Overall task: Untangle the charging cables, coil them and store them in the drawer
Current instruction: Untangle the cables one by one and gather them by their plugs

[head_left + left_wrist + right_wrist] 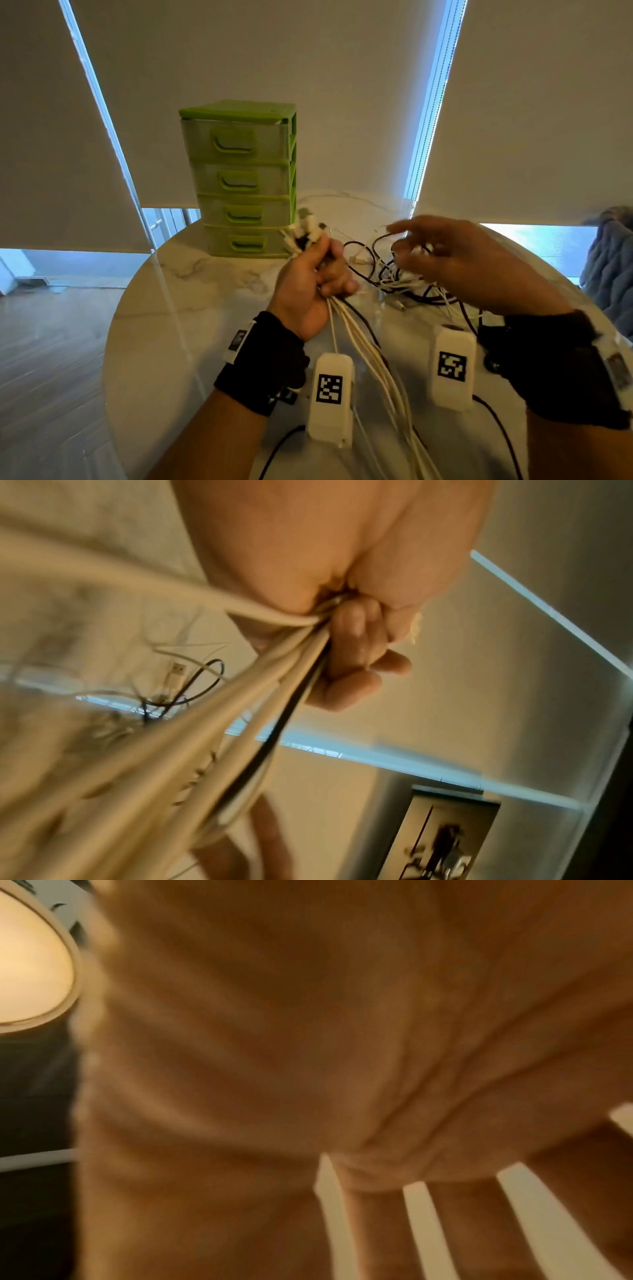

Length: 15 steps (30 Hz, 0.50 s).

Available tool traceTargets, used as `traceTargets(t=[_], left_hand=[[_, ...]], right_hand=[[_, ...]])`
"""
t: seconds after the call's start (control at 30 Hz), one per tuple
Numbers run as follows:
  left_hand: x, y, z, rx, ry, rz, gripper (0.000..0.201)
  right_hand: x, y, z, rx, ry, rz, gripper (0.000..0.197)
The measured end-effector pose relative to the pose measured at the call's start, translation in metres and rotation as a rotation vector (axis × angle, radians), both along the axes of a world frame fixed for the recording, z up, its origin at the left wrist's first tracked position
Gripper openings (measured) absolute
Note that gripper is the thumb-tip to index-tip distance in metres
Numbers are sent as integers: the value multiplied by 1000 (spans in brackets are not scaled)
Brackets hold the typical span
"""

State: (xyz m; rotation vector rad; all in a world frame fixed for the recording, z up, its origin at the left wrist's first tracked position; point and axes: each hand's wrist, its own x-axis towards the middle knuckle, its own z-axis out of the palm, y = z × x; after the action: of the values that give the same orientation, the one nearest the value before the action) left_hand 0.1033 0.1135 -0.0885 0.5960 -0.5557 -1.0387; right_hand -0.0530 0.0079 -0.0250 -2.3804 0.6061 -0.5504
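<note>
No words, brands or numbers are showing anywhere. Only two black-and-white square code markers are appearing, low in the head view: one on the left white wrist case [329, 399], one on the right white wrist case [452, 367].

Cold blue daylight is leaking through the gaps between the drawn roller blinds [308, 68] at 11 and 1 o'clock, leaving the room dim and yellowish. Wide-angle distortion is bending the blind edges. The left hand [342, 574] is showing moderately blurred; the right hand [308, 1042] is filling its frame, heavily smeared.
</note>
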Motion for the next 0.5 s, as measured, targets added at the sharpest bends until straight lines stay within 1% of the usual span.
traceTargets(t=[0.07, 0.1, 0.17, 0.23, 0.27, 0.3, 0.33, 0.37, 0.43, 0.5], left_hand=[[13, 3, 3, -91, 127, 57, 34], [18, 5, 5, -128, 171, 75, 35], [25, 9, 10, -182, 207, 88, 39], [26, 10, 13, -192, 201, 77, 40], [26, 9, 14, -172, 179, 66, 37], [24, 6, 14, -121, 133, 56, 33], [22, -1, 13, -40, 61, 46, 29], [18, -9, 13, 54, -30, 32, 27], [7, -27, 14, 203, -216, -17, 29], [-7, -42, 18, 277, -340, -125, 41]], right_hand=[[-13, -14, -3, 60, 264, 107, 43], [-15, -22, -8, 78, 341, 105, 43], [-15, -38, -20, 25, 409, 26, 32], [-12, -46, -28, -34, 409, -38, 15], [-12, -47, -29, -57, 351, -69, 9], [-12, -47, -28, -91, 248, -103, 10], [-13, -46, -25, -107, 108, -126, 13], [-14, -43, -20, -84, -48, -107, 15], [-10, -29, -8, 39, -337, 43, 12], [-6, -17, 2, 95, -537, 177, 12]])
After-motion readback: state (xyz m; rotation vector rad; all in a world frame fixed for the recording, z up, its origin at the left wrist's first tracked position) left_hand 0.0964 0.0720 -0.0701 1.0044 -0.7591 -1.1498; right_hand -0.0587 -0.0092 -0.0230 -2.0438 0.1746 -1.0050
